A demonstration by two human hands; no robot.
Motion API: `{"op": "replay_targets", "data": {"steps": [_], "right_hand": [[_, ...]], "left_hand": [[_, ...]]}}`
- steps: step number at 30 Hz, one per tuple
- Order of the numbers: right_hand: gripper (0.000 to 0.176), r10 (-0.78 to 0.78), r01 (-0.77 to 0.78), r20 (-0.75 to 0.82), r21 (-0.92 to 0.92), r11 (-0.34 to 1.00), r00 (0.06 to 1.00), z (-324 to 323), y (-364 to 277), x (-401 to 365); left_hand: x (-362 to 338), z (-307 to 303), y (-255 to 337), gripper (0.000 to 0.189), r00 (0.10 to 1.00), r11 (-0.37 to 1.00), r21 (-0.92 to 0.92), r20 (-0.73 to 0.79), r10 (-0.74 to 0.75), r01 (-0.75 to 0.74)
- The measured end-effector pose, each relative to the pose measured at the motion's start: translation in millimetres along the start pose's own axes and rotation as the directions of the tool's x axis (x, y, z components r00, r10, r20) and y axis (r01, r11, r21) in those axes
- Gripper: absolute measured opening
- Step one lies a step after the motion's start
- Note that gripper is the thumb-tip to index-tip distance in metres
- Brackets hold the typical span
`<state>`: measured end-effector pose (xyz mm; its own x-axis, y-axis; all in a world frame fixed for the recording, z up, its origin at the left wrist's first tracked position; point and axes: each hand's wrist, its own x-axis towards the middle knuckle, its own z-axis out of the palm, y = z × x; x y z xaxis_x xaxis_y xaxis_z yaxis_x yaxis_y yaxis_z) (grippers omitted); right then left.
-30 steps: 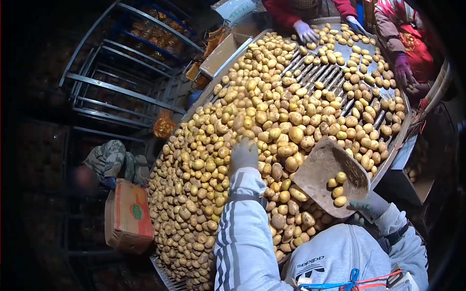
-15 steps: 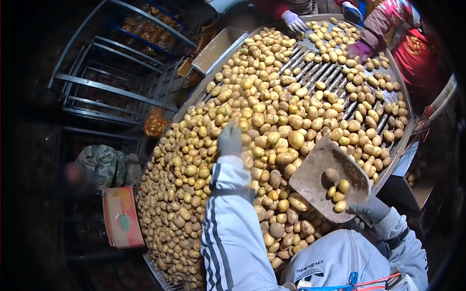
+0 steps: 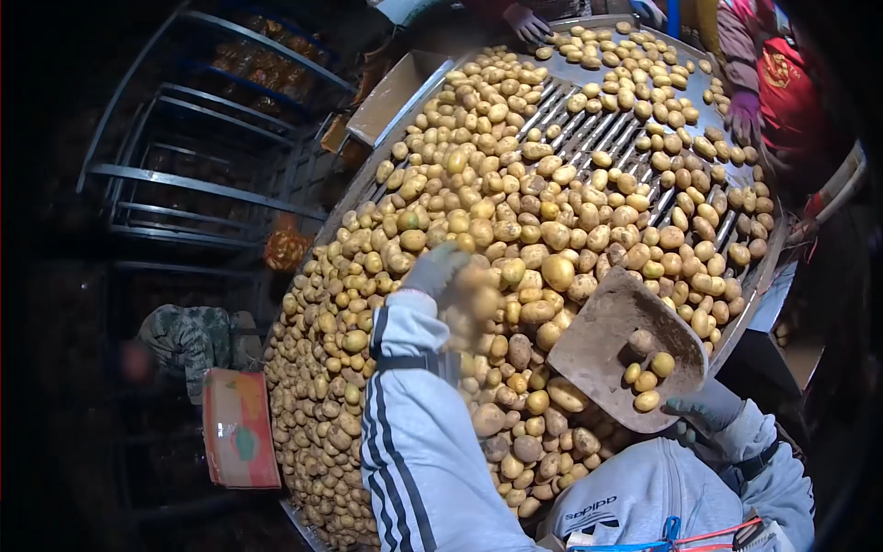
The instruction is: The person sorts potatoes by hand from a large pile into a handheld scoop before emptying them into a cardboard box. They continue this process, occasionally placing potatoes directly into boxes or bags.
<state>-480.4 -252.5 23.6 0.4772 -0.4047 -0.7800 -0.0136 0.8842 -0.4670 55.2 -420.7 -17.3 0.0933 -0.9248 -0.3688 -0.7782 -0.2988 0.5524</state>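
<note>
My left hand (image 3: 436, 268), in a grey glove, is over the heap of potatoes (image 3: 340, 340) in the middle of the head view. Its partly visible fingers reach out beside some motion-blurred potatoes (image 3: 475, 299); I see nothing gripped in them. At the lower right my gloved right hand (image 3: 706, 405) is closed on the near edge of a worn, dirty scoop (image 3: 598, 345). Several potatoes (image 3: 647, 400) lie in the scoop, which rests tilted over the heap. The right fingers beneath the scoop are partly hidden.
Potatoes also cover a slatted metal sorting table (image 3: 602, 133). Two co-workers' gloved hands (image 3: 527, 24) (image 3: 744, 118) are at its far edge. A cardboard box (image 3: 241, 431), a metal rack (image 3: 198, 184) and a person in camouflage clothing (image 3: 189, 336) are at left.
My left hand has moved nearer to me, its fingers swinging rightward, and potatoes beside it are moving. The scoop stays in my right hand. A co-worker's purple-gloved hand has drawn back toward the table's edge.
</note>
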Motion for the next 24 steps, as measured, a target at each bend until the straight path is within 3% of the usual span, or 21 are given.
{"op": "replay_targets", "data": {"steps": [2,3,6,8,12,16,17,19,20,21,22,24], "right_hand": [[0.045,0.007,-0.007,0.021,-0.008,1.0,1.0,0.0,-3.4,3.9],[0.046,0.014,-0.013,0.029,-0.012,1.0,0.999,1.2,-4.8,6.5],[0.049,0.036,-0.036,0.047,-0.008,0.999,0.998,-0.3,-10.9,10.4],[0.051,0.045,-0.045,0.051,-0.002,0.999,0.998,-2.9,-13.3,11.5],[0.056,0.053,-0.054,0.053,0.029,0.998,0.997,-10.6,-16.4,10.2],[0.056,0.079,-0.08,0.042,0.033,0.996,0.996,-12.4,-16.9,11.4],[0.055,0.072,-0.073,0.035,0.027,0.997,0.997,-12.2,-17.5,11.4],[0.054,0.055,-0.055,0.031,0.005,0.998,0.998,-11.4,-20.8,12.2],[0.054,0.048,-0.047,0.036,-0.008,0.999,0.998,-10.3,-22.3,13.6],[0.053,0.045,-0.045,0.044,-0.02,0.999,0.998,-8.6,-22.3,13.8],[0.052,0.064,-0.062,0.05,-0.031,0.998,0.997,-9.8,-21.2,14.1],[0.051,0.088,-0.085,0.051,-0.05,0.995,0.995,-16.2,-18.9,17.1]], "left_hand": [[-19.9,-6.2,14.4,0.043,0.997,0.992,-0.118,-0.053,-0.054,0.048],[-20.1,-15.4,15.1,0.043,0.98,0.975,-0.175,-0.12,-0.156,0.134],[18.9,-34.7,-28.7,0.052,0.891,0.995,-0.096,-0.453,-0.022,-0.024],[48.1,-44.1,-41.5,0.052,0.858,0.993,0.101,-0.513,-0.006,0.068],[103.7,-42.7,-52.8,0.057,0.896,0.896,0.389,-0.444,-0.021,0.214],[115.4,-31.6,-31.5,0.051,0.899,0.719,0.6,-0.43,-0.082,0.352],[111.2,-30.7,-32.0,0.044,0.887,0.716,0.633,-0.461,0.041,0.296],[100.7,-41.9,-33.0,0.042,0.904,0.946,0.182,-0.387,-0.181,0.268],[91.0,-49.7,-34.3,0.041,0.908,0.962,-0.073,-0.317,-0.272,0.263],[89.5,-42.5,-65.9,0.034,0.93,0.945,-0.326,-0.348,-0.12,0.0],[71.4,-37.0,-53.6,0.036,0.921,0.833,-0.542,-0.372,-0.117,-0.112],[26.5,-31.3,-18.2,0.038,0.928,0.489,-0.868,-0.249,-0.276,-0.087]]}}
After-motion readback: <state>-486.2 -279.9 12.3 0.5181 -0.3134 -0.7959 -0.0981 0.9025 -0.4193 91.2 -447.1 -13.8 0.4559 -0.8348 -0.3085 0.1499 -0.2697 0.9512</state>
